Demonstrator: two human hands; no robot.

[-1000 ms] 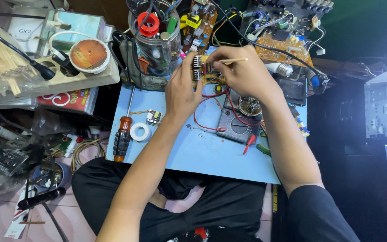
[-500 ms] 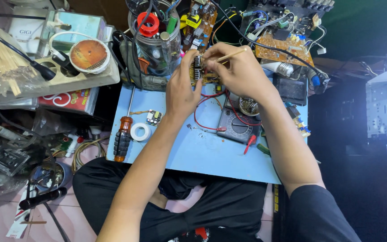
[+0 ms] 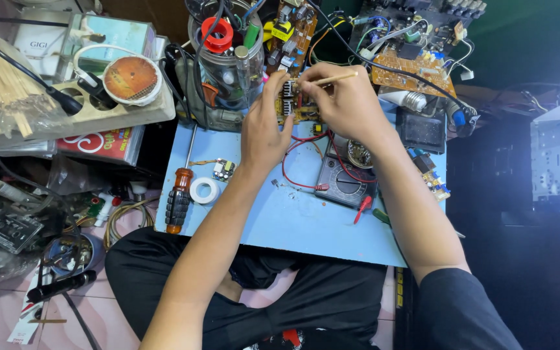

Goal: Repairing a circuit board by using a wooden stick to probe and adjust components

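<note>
1. A screwdriver [image 3: 178,202], tape roll [image 3: 203,190] and multimeter [image 3: 345,178] lie on the blue board [image 3: 280,227].
2. The left hand [image 3: 263,133] grips the small circuit board [image 3: 291,102] at the blue board's far edge.
3. The right hand [image 3: 345,100] pinches a thin wooden stick [image 3: 332,78] over it.
4. A clear jar [image 3: 228,52] stands just behind.

- A small brown circuit board [image 3: 291,104] sits at the far edge of the light-blue work board [image 3: 306,227], between the left hand [image 3: 263,133] and the right hand [image 3: 345,100].
- A black multimeter [image 3: 341,181] lies right of centre.
- An orange-handled screwdriver [image 3: 179,201] and a white tape roll [image 3: 204,190] lie by the left edge.
</note>
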